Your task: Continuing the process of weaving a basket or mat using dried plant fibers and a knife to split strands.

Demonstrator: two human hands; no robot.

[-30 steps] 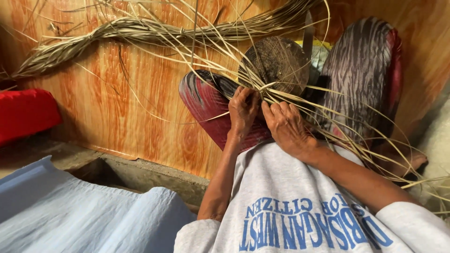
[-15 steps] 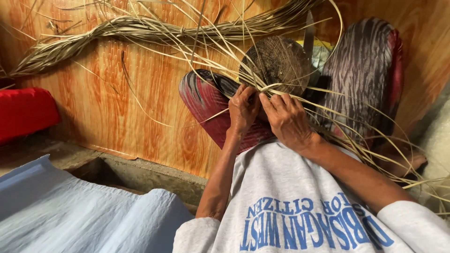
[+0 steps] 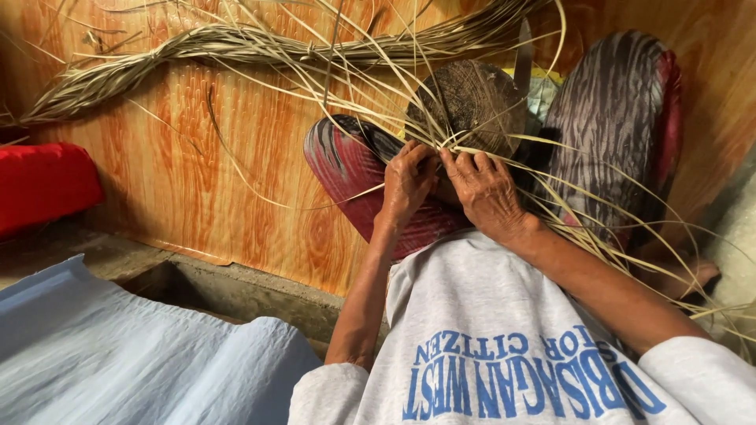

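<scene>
Dried, straw-coloured palm strips (image 3: 370, 86) are pinched between both hands above the lap, just in front of a round woven piece (image 3: 472, 102). The left hand (image 3: 408, 182) is closed on the strips, and the right hand (image 3: 487, 189) is curled around them beside it, fingertips nearly touching. From the grip the strips fan outward, long axes running up-left toward the wooden floor (image 3: 197, 173) and down-right past a patterned knee (image 3: 614, 118).

Clearance: crowded around the hands, open at 8 o'clock.
Loose pale straw strands (image 3: 370, 94) fan from 10 to 4 o'clock; round dark woven disc (image 3: 470, 102) blocks 12; striped-clad knees flank it; bare orange wood-grain floor (image 3: 213, 189) lies open leftward.
</scene>
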